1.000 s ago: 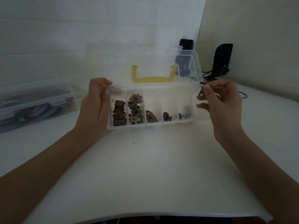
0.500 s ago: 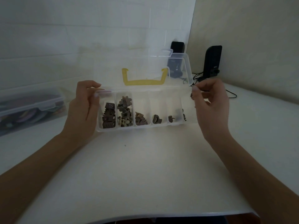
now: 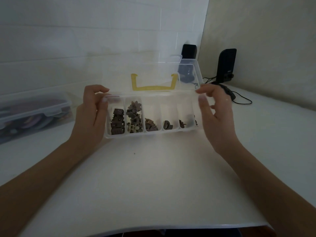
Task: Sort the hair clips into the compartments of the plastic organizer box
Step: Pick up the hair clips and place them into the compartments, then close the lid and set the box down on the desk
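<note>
You hold the plastic organizer box (image 3: pixel 151 132) at both ends, a little above the counter (image 3: pixel 153 185) or resting on it with the front edge; which one I cannot tell. Your left hand (image 3: pixel 89 117) grips the left end, thumb curled over the top rim and the other fingers behind the wall. Your right hand (image 3: pixel 217 113) pinches the right top corner near the lid (image 3: pixel 171 77), with the lower fingers loose and spread. The hair clips (image 3: pixel 118 124) lie sorted in the compartments: many in the two left ones, fewer toward the right. The sorting looks nearly finished, and I judge the step in hand is to bring the lid down and close it. To do it well, keep the box level so that the clips do not slide over the dividers, set it flat on the counter first, then fold the lid forward with both thumbs and press near the latches. Check that the tall pile in the second compartment does not stand above the rim, or the lid may not shut. The rightmost compartment is partly covered by your right hand, so its content is unclear. The lid is clear and hard to trace; only its yellow handle (image 3: pixel 153 84) shows well. The clips are too dark and small to name by shape.
</note>
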